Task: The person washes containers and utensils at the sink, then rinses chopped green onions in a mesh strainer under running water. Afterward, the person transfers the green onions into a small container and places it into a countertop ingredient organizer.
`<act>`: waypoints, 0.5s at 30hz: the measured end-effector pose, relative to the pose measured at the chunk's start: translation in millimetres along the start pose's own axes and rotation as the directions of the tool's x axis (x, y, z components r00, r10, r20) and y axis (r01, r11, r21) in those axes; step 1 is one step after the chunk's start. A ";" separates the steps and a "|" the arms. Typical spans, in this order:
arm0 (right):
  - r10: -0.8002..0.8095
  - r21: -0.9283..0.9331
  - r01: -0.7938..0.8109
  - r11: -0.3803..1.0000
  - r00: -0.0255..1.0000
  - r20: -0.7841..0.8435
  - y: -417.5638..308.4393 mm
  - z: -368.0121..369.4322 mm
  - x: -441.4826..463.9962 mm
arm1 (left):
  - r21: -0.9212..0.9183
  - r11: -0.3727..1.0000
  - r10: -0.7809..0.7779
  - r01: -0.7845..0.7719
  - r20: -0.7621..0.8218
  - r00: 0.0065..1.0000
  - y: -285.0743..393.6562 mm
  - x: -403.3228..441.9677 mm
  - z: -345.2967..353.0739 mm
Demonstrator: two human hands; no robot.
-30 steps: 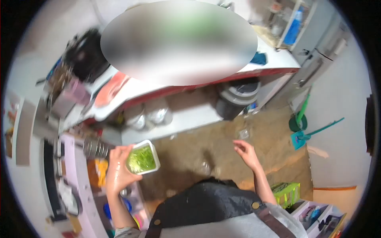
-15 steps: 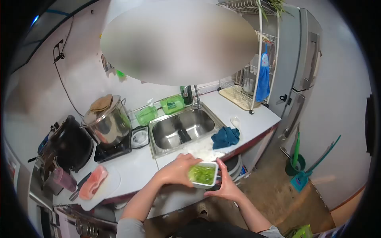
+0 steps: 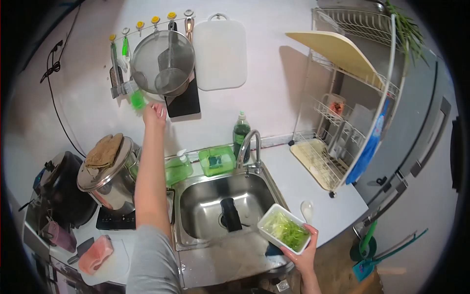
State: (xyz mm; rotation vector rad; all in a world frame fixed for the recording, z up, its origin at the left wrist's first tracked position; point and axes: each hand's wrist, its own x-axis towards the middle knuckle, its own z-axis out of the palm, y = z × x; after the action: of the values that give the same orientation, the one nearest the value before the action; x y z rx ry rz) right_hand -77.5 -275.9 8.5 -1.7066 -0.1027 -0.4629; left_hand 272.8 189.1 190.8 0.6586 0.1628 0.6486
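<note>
My left hand (image 3: 155,113) is raised to the wall, its fingers bent together just below the hanging mesh strainers (image 3: 163,63) and beside a green brush (image 3: 137,100). Whether it grips anything there is too small to make out. My right hand (image 3: 307,255) grips the lower right corner of a white container (image 3: 267,223), tilted, with shredded green vegetable (image 3: 289,230) inside. The container is over the counter, right of the sink (image 3: 196,196), where a black object (image 3: 230,214) lies. A white spoon (image 3: 307,210) rests behind the container.
A large steel pot (image 3: 115,181) with brown cloth on its lid and a black cooker (image 3: 66,188) stand left. Raw meat (image 3: 95,255) lies on a white board, front left. A faucet (image 3: 250,147) rises behind the sink. A wire rack (image 3: 342,122) and a fridge (image 3: 416,127) are right.
Both hands were at the container half a second ago. My left hand has let go and moved up to the wall. The container has moved right in my right hand, and the view has tilted up.
</note>
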 end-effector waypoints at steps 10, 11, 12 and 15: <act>0.154 0.015 -0.155 0.988 0.987 0.039 37.9 -42.9 43.2 | -0.018 0.997 -0.079 0.078 -0.055 0.995 34.4 35.7 50.0; 0.124 -0.014 -0.123 0.992 0.992 0.031 45.3 -47.9 43.1 | -0.019 1.000 -0.023 0.021 -0.113 0.993 37.4 43.7 48.9; 0.127 0.010 -0.127 0.992 0.992 0.025 50.0 -51.8 43.7 | -0.014 0.999 0.032 -0.035 -0.170 0.985 38.6 50.9 48.4; 0.119 0.017 -0.119 0.993 0.993 0.013 59.3 -60.1 44.7 | -0.204 0.930 0.317 -0.307 0.016 0.948 53.4 26.8 64.1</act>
State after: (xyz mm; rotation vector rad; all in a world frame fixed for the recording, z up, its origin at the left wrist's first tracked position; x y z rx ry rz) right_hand -32.2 -353.8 -23.3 -1.6875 -0.0136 -0.3620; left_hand 288.6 204.4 275.6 0.5089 -0.0554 0.9416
